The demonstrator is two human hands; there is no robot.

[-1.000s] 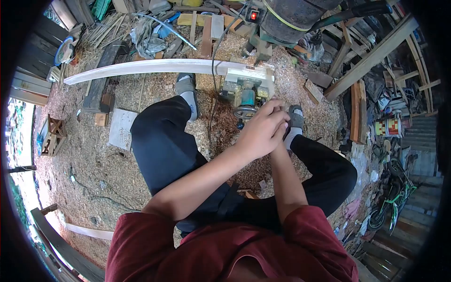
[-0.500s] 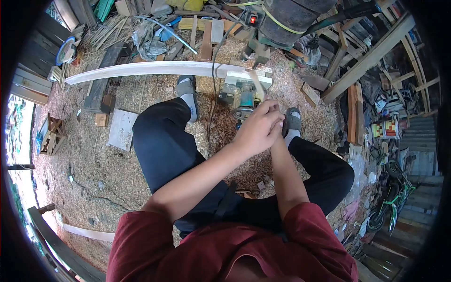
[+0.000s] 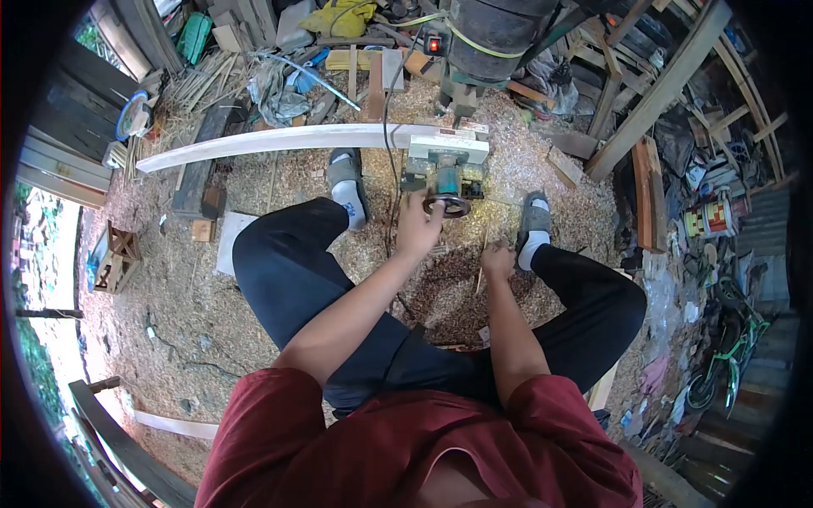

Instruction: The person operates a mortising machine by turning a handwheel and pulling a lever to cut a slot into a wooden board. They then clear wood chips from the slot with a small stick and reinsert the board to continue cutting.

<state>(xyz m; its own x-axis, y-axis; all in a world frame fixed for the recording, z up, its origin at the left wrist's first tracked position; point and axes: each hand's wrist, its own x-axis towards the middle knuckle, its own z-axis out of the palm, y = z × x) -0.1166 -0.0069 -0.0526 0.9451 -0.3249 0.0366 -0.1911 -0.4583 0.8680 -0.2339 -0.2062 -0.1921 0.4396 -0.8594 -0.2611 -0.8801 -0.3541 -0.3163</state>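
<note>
My left hand [image 3: 419, 224] is closed on the left side of a dark handwheel [image 3: 447, 207] at the front of a machine with a green body [image 3: 448, 173]. My right hand [image 3: 497, 261] hangs low, right of the handwheel and near my right foot. Its fingers are curled round a thin pale stick [image 3: 479, 279], only partly visible. A long, slightly curved pale wooden board [image 3: 279, 140] lies across the machine, its right end against a whitish block [image 3: 449, 146]. Above that end points the machine's dark tool head [image 3: 464, 103].
A dark motor housing [image 3: 500, 38] with a lit red switch [image 3: 434, 44] stands over the board. A black cable [image 3: 388, 118] hangs beside it. Wood chips cover the ground. Timber offcuts [image 3: 649, 195] lie right, a dark beam [image 3: 199, 161] left, a green bicycle [image 3: 728, 356] far right.
My hands were together above the machine, with a pale stick reaching up toward the tool head. They have parted: the left now grips the handwheel, the right has dropped lower. The view shifted slightly.
</note>
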